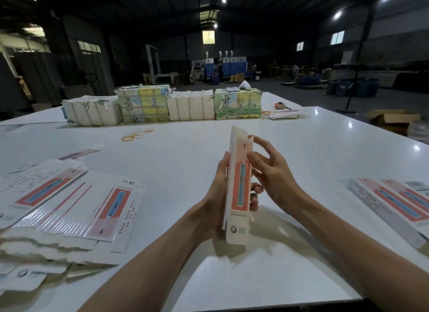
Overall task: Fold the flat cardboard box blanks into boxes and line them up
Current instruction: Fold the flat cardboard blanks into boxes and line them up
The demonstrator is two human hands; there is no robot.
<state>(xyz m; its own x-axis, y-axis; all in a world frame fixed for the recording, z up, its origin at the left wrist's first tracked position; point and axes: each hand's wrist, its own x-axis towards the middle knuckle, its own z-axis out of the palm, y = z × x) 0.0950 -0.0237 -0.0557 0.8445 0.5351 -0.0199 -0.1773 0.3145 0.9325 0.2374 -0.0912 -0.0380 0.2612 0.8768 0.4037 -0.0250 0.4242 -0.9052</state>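
Observation:
A long narrow cardboard box blank [239, 191], pink and orange with a blue stripe, stands upright above the white table [301, 149] in front of me. My left hand [217, 191] grips it from the left, its fingertips curling round the right edge. My right hand [271, 172] touches the blank's upper right side with spread, loosely bent fingers. A fanned stack of flat blanks [69, 214] lies at my left. Folded boxes [394, 205] lie side by side at the right edge.
Paper-wrapped and printed bundles [162, 105] line the far side of the table. Yellow rubber bands [137, 134] lie in front of them. A few flat blanks [284, 113] and a tape measure [279, 105] sit at the far right. Open cardboard carton [392, 120] on the floor.

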